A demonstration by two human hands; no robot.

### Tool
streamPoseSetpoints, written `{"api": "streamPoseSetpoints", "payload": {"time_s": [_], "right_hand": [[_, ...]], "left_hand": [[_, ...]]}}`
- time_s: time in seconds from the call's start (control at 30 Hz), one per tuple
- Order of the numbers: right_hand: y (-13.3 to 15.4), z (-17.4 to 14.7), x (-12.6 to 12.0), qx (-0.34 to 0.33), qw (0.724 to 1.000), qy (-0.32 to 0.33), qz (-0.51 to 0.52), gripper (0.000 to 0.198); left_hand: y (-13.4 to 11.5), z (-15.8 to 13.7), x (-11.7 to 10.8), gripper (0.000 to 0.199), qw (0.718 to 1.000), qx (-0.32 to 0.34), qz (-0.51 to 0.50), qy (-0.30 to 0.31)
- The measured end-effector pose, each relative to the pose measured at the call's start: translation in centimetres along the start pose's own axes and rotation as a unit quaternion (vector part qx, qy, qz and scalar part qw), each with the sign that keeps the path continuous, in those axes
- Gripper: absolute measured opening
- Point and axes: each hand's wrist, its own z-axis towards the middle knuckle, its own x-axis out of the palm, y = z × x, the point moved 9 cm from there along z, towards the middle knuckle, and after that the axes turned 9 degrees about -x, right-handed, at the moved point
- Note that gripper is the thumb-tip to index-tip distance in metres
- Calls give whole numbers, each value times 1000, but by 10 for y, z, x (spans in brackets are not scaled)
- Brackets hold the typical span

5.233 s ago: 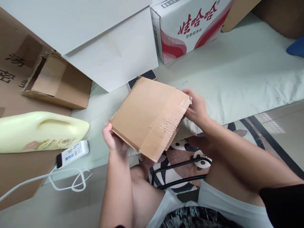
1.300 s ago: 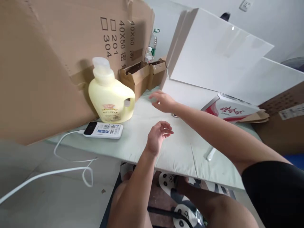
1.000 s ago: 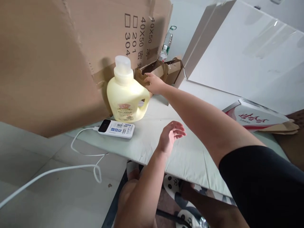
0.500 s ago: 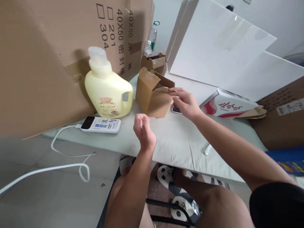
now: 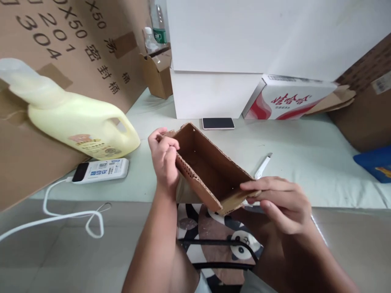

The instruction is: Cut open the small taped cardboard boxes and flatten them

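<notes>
An open-topped brown cardboard box (image 5: 210,167) is held tilted over the table's front edge, its dark inside facing me. My left hand (image 5: 165,156) grips the box's left end, fingers curled over the rim. At the opposite end, my right hand (image 5: 279,199) pinches the near right edge between thumb and fingers. Just behind that hand lies a white utility knife (image 5: 263,166) with its blade out. A dark-screened phone (image 5: 218,123) rests on the cloth beyond the box.
On the left stand a pale yellow detergent bottle (image 5: 82,122) and a white power bank (image 5: 104,170) with its cable. Behind are a large carton (image 5: 100,24), a small box (image 5: 159,75) near plastic bottles, white panels (image 5: 214,93), a red-and-white box (image 5: 290,97) and a blue packet (image 5: 375,162).
The cardboard box has come off the table toward me and now tilts between both hands. My left hand has taken hold of its left end. The view has shifted.
</notes>
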Motion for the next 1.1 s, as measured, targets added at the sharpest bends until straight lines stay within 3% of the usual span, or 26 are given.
{"api": "streamPoseSetpoints", "payload": {"time_s": [0.17,0.27,0.37,0.43,0.53,0.63,0.73,0.8,0.87,0.97,1.03,1.1], "right_hand": [[-44,-32,-2,111,992,-41,-53,33],[-60,-48,11,124,985,-18,-115,45],[-64,-58,13,123,979,-46,-158,45],[-68,-65,7,144,976,-96,-132,36],[-73,-70,7,160,978,-135,3,32],[-73,-69,16,151,979,-108,90,33],[-74,-69,22,170,979,-78,80,30],[-76,-71,21,178,976,-99,79,31],[-85,-77,17,208,964,-144,82,35],[-115,-99,20,331,920,-187,93,41],[-132,-115,34,416,886,-159,128,47],[-137,-120,53,451,865,-95,200,55]], "left_hand": [[0,-5,3,28,998,32,-35,-45],[2,-5,9,20,997,57,-27,-37],[8,-4,15,33,998,47,-13,-33],[11,-5,18,42,999,36,3,-25],[8,-10,23,46,998,49,29,6],[0,-15,30,40,991,96,87,37],[-3,-18,39,34,976,123,160,82],[-2,-17,44,35,966,129,197,106],[0,-16,45,37,962,130,210,116],[4,-13,38,39,967,125,199,101],[9,-8,27,38,975,113,182,65],[16,-1,11,37,985,92,146,13]]}}
